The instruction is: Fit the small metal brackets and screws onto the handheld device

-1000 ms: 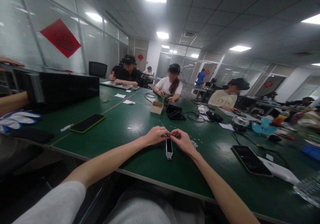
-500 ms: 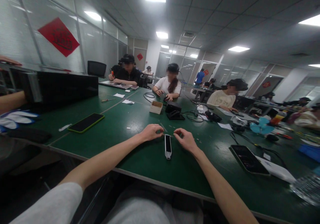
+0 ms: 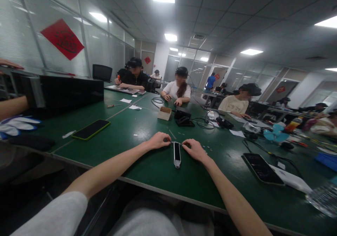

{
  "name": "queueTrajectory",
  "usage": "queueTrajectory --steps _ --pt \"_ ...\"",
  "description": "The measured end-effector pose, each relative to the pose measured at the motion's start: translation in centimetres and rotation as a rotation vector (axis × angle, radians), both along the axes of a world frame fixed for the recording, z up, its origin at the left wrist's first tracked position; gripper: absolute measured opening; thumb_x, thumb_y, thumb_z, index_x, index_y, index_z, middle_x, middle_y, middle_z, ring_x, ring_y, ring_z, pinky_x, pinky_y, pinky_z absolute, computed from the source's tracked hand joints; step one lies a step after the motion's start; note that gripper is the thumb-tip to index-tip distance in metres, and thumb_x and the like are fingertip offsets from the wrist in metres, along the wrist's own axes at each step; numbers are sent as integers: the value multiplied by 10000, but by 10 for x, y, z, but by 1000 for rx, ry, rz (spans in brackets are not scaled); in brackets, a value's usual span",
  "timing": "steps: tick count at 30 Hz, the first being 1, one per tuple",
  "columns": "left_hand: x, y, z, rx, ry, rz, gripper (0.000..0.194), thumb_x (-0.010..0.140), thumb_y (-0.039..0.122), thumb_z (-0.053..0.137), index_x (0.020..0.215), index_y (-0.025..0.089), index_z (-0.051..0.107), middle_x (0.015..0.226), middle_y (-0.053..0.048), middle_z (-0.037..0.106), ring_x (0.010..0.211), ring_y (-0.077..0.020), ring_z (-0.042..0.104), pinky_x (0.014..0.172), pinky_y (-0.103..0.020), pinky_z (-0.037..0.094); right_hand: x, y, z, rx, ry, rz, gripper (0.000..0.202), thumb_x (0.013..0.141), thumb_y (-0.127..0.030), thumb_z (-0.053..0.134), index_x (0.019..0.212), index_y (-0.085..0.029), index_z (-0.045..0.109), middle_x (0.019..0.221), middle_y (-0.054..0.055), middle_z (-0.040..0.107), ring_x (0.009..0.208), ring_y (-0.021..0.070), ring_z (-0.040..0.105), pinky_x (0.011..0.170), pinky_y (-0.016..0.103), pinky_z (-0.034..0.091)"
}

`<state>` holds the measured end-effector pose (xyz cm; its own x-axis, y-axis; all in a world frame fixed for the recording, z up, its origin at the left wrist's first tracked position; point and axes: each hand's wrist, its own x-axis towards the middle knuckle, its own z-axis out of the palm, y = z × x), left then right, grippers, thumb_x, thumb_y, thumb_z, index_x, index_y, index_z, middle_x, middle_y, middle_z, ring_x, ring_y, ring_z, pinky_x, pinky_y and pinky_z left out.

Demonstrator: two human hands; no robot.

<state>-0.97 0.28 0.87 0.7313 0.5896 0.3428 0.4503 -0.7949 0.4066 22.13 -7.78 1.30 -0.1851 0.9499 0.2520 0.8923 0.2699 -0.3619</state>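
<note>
On the green surface [image 3: 142, 173], between the two bare hands, lies a slim handheld device [image 3: 177, 154] with a pale frame and a long black face, its tapered end towards the person. The left hand [image 3: 158, 140] is at its far end on one side, thumb and curled fingers nearly meeting, with a small gap showing inside the curl. The right hand [image 3: 194, 149] mirrors it on the other side, fingers bent and close together near the same end. Whether either pinches some small thin part, or touches the device, cannot be told at this size. Tiny loose pieces [image 3: 207, 148] lie just beyond the right hand, and a small open box [image 3: 164, 113] stands farther off.

The device looks light and stiff, with a smooth casing that could slide or turn on the smooth surface if pushed from one end. Its long side edges seem the best place to take hold, thumb on one and fingers on the other; the glossy black face looks the more fragile part, so firm pressure there is best avoided.
</note>
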Motion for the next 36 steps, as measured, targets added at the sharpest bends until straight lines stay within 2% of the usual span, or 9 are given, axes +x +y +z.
queueTrajectory --steps 7,19,29,33,36 --pt "0 3 -4 -46 -30 -26 167 827 256 597 936 180 697 864 -5 710 756 -135 626 697 -204 439 -3 0 1 16 -27 10 197 870 -290 505 915 -187 666 905 57 664 862 184 573 784 310 436" --pt "2 -2 0 -97 -41 -11 169 852 290 593 931 188 702 919 -6 717 817 -141 639 739 -210 443 -6 -1 0 21 -5 -8 191 869 -278 514 912 -169 666 907 67 656 846 183 574 775 312 451" --pt "5 0 -6 -2 -7 -15 175 864 298 582 961 201 691 927 -9 710 806 -145 637 720 -219 444 -3 2 -1 44 -29 32 196 874 -294 507 902 -179 664 891 56 658 845 183 569 768 317 445" --pt "6 -1 -6 73 25 -18 201 876 333 563 971 204 685 920 -22 701 817 -158 632 717 -229 438 10 4 5 97 -75 21 214 874 -310 497 915 -180 662 905 63 663 866 190 567 793 320 434" --pt "5 -3 -4 96 12 2 230 881 358 552 986 189 668 906 -33 689 791 -161 626 685 -232 436 33 3 14 142 -136 -59 242 880 -316 472 935 -170 657 917 75 665 872 195 574 811 319 424"
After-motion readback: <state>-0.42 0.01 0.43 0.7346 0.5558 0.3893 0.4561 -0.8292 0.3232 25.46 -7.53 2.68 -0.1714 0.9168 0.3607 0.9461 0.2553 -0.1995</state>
